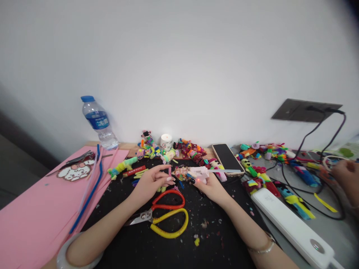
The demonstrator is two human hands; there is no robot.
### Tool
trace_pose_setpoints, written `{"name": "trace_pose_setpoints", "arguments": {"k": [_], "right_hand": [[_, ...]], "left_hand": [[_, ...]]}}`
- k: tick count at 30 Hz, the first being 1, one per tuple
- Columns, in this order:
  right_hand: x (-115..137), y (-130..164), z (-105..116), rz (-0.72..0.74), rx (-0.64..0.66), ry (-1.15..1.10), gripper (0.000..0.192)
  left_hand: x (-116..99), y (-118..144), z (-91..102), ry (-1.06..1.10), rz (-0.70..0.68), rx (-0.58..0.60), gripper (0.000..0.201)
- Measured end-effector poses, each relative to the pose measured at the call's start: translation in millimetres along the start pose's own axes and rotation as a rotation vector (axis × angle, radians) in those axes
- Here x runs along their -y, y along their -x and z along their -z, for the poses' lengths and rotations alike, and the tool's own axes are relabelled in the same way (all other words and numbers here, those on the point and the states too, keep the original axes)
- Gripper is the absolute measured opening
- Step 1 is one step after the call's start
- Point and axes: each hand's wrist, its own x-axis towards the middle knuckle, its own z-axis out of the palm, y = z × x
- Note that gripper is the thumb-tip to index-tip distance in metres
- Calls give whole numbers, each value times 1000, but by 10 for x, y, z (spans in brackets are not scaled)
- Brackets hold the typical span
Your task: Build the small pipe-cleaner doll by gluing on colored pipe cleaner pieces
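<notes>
My left hand [153, 183] pinches a short pink strip [169, 171] upright between thumb and fingers. My right hand [210, 188] is wrapped round a small pale pink glue gun [199, 172], with a glowing red-orange light on its side. A pale glue stick [224, 170] juts out of the gun's back to the right. The gun's front points left toward the pink strip, over a cluttered beaded-looking patch I cannot make out. Below my hands, scissors [169, 234] with one red and one yellow handle lie on the black mat [157, 254].
Small fuzzy pipe-cleaner figures [193, 151] line the wall around a white cup [166, 141]. A phone [227, 158] lies behind my right hand. At left are a water bottle [98, 119] and pink sheets [28, 220]; at right, a white power strip-like device [291, 226], cables and another person's hand [346, 177].
</notes>
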Motion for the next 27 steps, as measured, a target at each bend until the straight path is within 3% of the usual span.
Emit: {"name": "trace_pose_setpoints", "arguments": {"k": [27], "right_hand": [[52,1,-8,-16,-52,4,35]], "left_hand": [[51,3,23,-32,-27,56,47]]}}
